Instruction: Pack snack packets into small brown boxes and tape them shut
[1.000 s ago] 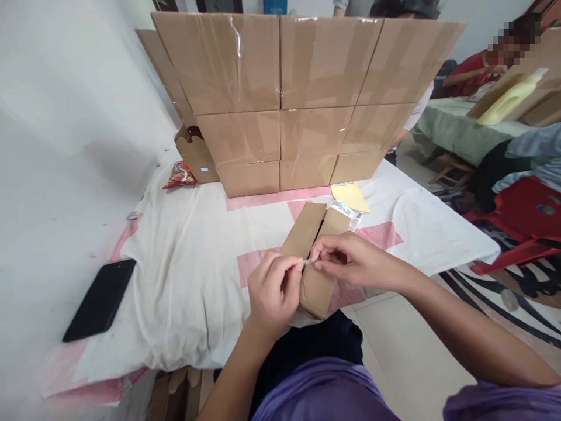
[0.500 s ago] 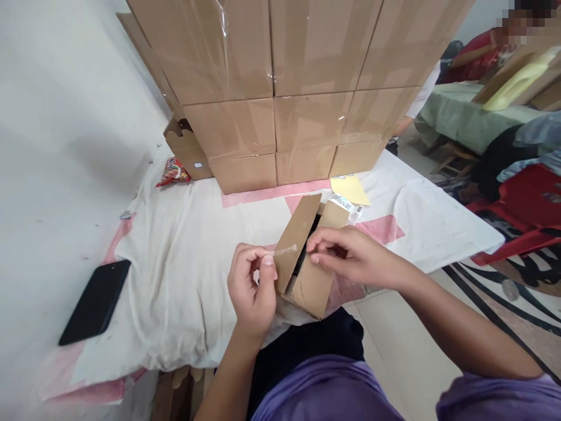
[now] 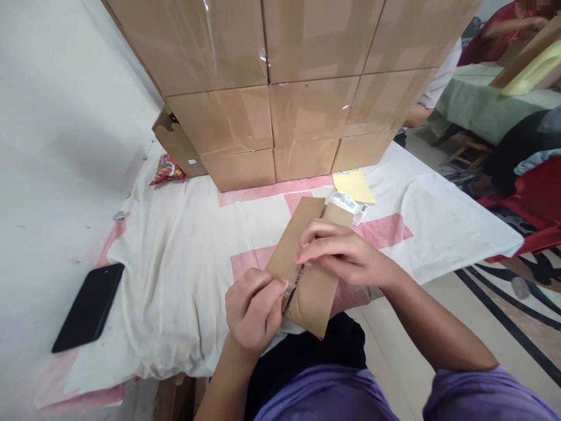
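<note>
A small brown cardboard box (image 3: pixel 313 295) lies at the near edge of the cloth-covered table (image 3: pixel 188 263), its two top flaps almost together. My right hand (image 3: pixel 337 252) lies over the flaps, fingers curled and pressing on them near the seam. My left hand (image 3: pixel 254 310) is closed at the box's near left corner, pinching a thin twisted strip of clear tape (image 3: pixel 289 292) against the flap edge. What is inside the box is hidden.
A wall of taped cardboard boxes (image 3: pixel 272 88) stands at the back of the table. A white tape dispenser (image 3: pixel 348 206) and yellow paper (image 3: pixel 354 186) lie behind the small box. A black phone (image 3: pixel 87 307) lies at left, a red snack packet (image 3: pixel 165 169) beside the stack. Another person sits at far right.
The box flaps, open half a second ago, now lie nearly closed under my right hand. My left hand has come down with the tape strip to the box's near corner. The view tilted closer.
</note>
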`<state>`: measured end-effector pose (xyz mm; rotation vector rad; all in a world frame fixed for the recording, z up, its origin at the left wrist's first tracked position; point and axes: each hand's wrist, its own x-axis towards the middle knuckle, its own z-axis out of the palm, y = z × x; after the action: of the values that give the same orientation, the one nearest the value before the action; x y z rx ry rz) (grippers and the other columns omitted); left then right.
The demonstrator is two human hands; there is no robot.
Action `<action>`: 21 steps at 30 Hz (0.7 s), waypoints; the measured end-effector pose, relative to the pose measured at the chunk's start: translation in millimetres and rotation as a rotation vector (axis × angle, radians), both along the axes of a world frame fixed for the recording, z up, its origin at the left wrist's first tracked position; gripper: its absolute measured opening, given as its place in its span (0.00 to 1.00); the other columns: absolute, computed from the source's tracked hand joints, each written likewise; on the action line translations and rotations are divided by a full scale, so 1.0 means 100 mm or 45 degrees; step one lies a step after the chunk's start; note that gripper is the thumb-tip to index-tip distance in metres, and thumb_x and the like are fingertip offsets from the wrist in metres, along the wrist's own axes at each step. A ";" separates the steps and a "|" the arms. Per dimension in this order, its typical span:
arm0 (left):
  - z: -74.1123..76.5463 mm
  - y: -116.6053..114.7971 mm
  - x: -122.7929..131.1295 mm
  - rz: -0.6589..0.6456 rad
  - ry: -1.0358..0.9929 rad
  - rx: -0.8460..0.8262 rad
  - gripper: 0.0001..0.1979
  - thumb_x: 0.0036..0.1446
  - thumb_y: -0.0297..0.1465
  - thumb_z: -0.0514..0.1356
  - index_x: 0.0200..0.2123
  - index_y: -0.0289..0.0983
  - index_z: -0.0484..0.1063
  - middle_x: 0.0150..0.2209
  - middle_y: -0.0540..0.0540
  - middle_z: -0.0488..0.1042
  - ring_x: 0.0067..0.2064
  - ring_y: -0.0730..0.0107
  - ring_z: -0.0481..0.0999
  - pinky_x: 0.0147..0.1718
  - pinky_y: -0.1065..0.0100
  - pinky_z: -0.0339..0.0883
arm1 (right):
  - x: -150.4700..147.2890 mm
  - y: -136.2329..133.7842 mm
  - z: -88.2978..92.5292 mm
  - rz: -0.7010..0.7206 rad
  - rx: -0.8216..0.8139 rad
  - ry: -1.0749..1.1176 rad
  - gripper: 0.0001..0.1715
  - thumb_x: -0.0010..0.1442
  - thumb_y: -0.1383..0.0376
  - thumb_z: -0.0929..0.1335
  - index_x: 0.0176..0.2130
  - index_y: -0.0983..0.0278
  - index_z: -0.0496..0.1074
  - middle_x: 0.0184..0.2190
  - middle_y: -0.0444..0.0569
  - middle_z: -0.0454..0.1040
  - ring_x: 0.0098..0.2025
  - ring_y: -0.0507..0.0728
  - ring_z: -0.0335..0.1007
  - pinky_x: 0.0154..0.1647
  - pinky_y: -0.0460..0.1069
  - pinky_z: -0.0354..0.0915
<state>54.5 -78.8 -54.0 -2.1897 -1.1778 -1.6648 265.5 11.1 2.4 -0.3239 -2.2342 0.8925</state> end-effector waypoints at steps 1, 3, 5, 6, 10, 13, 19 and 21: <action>0.00 0.00 0.01 0.008 0.006 0.007 0.13 0.58 0.17 0.60 0.43 0.36 0.74 0.35 0.48 0.72 0.35 0.73 0.71 0.32 0.71 0.68 | 0.01 0.01 -0.02 0.038 -0.025 0.029 0.18 0.71 0.74 0.61 0.47 0.61 0.77 0.40 0.50 0.72 0.43 0.55 0.70 0.43 0.52 0.66; 0.01 -0.01 0.02 0.019 0.016 0.012 0.12 0.58 0.16 0.60 0.42 0.35 0.74 0.35 0.48 0.71 0.34 0.74 0.71 0.30 0.72 0.67 | 0.01 0.03 -0.05 0.103 -0.109 0.103 0.17 0.71 0.74 0.61 0.47 0.62 0.77 0.38 0.50 0.74 0.41 0.54 0.71 0.42 0.51 0.67; 0.01 -0.02 0.02 0.028 0.032 0.014 0.13 0.57 0.15 0.61 0.42 0.34 0.75 0.35 0.47 0.72 0.34 0.75 0.71 0.30 0.72 0.67 | 0.01 0.02 -0.06 0.096 -0.239 0.157 0.12 0.70 0.72 0.63 0.47 0.64 0.75 0.35 0.48 0.75 0.37 0.53 0.72 0.39 0.50 0.67; 0.01 -0.03 0.03 0.031 0.046 0.014 0.13 0.57 0.14 0.62 0.42 0.34 0.76 0.35 0.47 0.72 0.34 0.75 0.71 0.30 0.71 0.66 | 0.01 0.01 -0.06 0.060 -0.295 0.162 0.09 0.69 0.72 0.65 0.45 0.64 0.75 0.33 0.47 0.75 0.35 0.52 0.71 0.36 0.49 0.66; 0.02 -0.07 0.02 0.047 0.187 0.076 0.14 0.55 0.14 0.64 0.43 0.32 0.77 0.37 0.44 0.75 0.35 0.71 0.73 0.31 0.68 0.66 | 0.00 -0.06 0.04 -0.114 -0.243 0.070 0.05 0.61 0.72 0.69 0.33 0.65 0.71 0.25 0.42 0.67 0.26 0.49 0.60 0.25 0.46 0.55; 0.06 -0.07 0.03 0.024 0.292 0.135 0.13 0.54 0.15 0.65 0.43 0.29 0.77 0.36 0.41 0.76 0.36 0.67 0.74 0.31 0.65 0.68 | 0.01 -0.13 0.17 -0.204 -0.069 -0.047 0.07 0.59 0.73 0.69 0.30 0.64 0.68 0.24 0.40 0.65 0.27 0.49 0.58 0.29 0.46 0.55; 0.16 -0.06 0.03 0.022 0.395 0.127 0.09 0.57 0.17 0.64 0.41 0.30 0.77 0.33 0.43 0.76 0.34 0.67 0.74 0.29 0.65 0.67 | -0.01 -0.14 0.24 -0.247 -0.010 -0.398 0.08 0.59 0.71 0.69 0.29 0.64 0.66 0.24 0.39 0.63 0.27 0.49 0.57 0.32 0.48 0.54; 0.18 -0.07 0.02 0.026 0.415 0.135 0.10 0.56 0.16 0.63 0.41 0.29 0.77 0.34 0.43 0.76 0.34 0.66 0.75 0.29 0.65 0.68 | -0.04 -0.14 0.22 -0.233 -0.004 -0.476 0.07 0.58 0.71 0.69 0.29 0.64 0.67 0.24 0.39 0.63 0.28 0.50 0.58 0.33 0.49 0.53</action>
<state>56.9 -85.4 -36.1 -2.2621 -0.9965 -1.2661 261.2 -3.2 24.7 -0.7357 -2.4890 0.7873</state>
